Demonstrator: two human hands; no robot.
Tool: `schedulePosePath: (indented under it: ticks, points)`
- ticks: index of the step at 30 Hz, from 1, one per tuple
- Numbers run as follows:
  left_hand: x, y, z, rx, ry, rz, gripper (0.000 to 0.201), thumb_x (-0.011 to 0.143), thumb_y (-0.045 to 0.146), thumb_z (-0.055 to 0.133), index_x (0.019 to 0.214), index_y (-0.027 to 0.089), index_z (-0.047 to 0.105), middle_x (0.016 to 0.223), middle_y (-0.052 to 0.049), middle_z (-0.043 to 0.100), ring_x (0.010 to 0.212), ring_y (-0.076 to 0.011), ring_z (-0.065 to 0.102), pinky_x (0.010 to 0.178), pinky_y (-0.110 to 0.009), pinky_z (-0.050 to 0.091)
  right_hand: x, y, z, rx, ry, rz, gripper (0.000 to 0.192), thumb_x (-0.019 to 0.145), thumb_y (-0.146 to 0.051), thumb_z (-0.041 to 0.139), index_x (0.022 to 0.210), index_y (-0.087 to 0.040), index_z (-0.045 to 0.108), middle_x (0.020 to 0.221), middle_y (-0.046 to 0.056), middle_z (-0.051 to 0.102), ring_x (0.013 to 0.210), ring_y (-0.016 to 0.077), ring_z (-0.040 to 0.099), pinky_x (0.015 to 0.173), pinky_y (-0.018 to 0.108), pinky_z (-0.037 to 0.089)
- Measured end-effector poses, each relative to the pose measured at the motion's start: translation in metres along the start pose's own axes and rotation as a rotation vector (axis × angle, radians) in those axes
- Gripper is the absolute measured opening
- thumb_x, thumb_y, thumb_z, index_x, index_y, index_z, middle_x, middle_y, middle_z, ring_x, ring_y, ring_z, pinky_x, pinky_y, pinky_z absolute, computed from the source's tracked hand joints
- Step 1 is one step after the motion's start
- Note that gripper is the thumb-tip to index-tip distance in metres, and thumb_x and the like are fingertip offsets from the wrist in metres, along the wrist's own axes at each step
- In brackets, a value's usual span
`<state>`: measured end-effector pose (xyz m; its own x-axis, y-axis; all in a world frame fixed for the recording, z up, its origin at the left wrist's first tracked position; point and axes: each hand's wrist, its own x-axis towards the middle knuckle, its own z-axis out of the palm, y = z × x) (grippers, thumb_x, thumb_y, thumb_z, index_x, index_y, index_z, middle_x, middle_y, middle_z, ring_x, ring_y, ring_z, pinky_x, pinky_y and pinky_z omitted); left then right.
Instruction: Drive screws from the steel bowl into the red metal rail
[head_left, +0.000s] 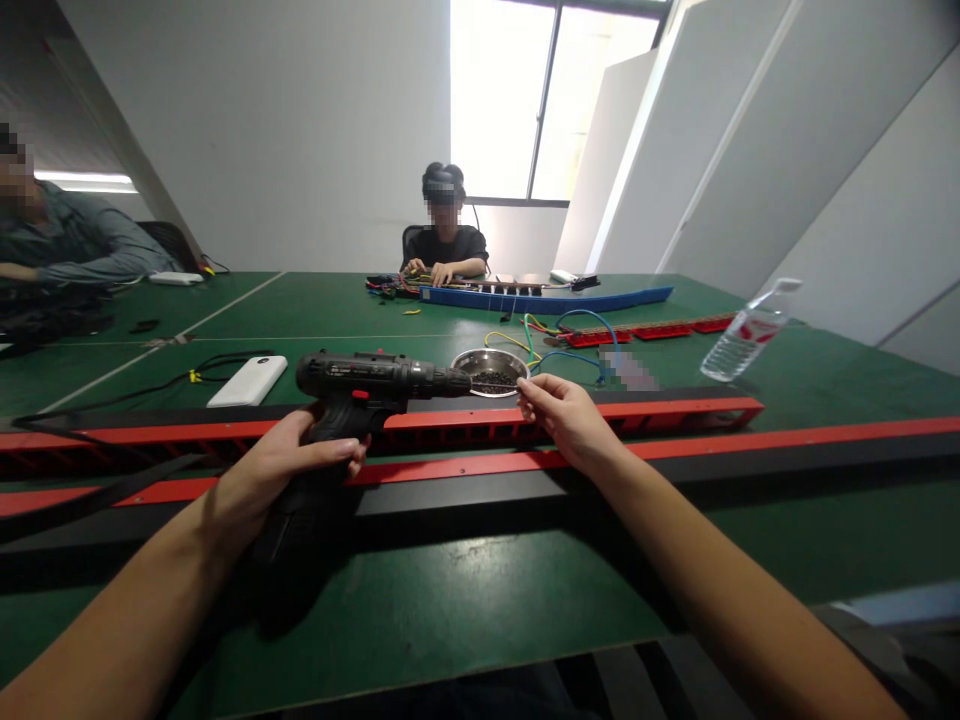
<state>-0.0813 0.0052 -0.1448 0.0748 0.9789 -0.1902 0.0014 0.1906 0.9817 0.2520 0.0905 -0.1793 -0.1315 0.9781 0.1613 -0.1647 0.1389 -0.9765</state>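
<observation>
Hands (pixel 289 462) outstretched, drill (pixel 360 385) level, fingertips (pixel 525 388) pinched.

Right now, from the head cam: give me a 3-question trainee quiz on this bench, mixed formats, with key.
1. True or false: the left hand grips the black power drill by its handle.
2. Multiple choice: the right hand has its fingertips pinched at
A. the water bottle
B. the tip of the drill bit, in front of the metal bowl
C. the white power bank
3. Fill in: the red and black rail lies across the ____ table.

Key: 1 true; 2 B; 3 green. Whether the right fingers hold a screw is too small to tell.
</observation>
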Motion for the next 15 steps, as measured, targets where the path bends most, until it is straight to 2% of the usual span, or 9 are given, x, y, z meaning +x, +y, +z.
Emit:
schedulePosePath:
  ticks: [3,8,11,15]
  points:
    - [-0.002,0.011,-0.009,0.145,0.003,0.113,0.042,0.074,0.031,0.086,0.110,0.021,0.067,0.091,-0.001,0.073,0.076,-0.0153,0.068,0.066,-0.020,0.055,-0.001,-0.002,0.001,-0.003,-0.016,-0.023,0.034,0.073,-0.047,0.086,0.079,-0.018,0.068,0.069,-0.002,0.060,0.062,0.0103,0.051,0.061,0.025,0.041]
    - [-0.002,0.042,-0.033,0.596,0.094,0.388,0.050,0.068,0.041,0.089,0.110,0.020,0.072,0.107,-0.004,0.077,0.099,-0.0242,0.071,0.086,-0.026,0.056,-0.005,-0.004,0.000,-0.235,-0.128,-0.083,0.033,0.081,-0.049,0.079,0.080,-0.018,0.071,0.074,0.001,0.067,0.065,0.0125,0.056,0.065,0.027,0.044]
    - [-0.008,0.066,-0.047,0.825,0.102,0.487,0.048,0.063,0.046,0.090,0.100,0.018,0.077,0.090,-0.002,0.078,0.078,-0.0218,0.071,0.069,-0.025,0.057,-0.009,-0.008,0.002,-0.387,-0.282,-0.107,0.033,0.086,-0.051,0.074,0.085,-0.017,0.075,0.081,0.004,0.072,0.073,0.0165,0.063,0.070,0.030,0.048]
    - [-0.022,0.098,-0.055,0.974,0.041,0.535,0.048,0.056,0.040,0.093,0.096,0.017,0.081,0.086,0.003,0.079,0.075,-0.0158,0.070,0.065,-0.017,0.055,-0.021,-0.017,0.010,-0.526,-0.576,-0.207,0.028,0.091,-0.046,0.070,0.099,-0.021,0.080,0.105,0.007,0.076,0.096,0.0224,0.069,0.087,0.034,0.052]
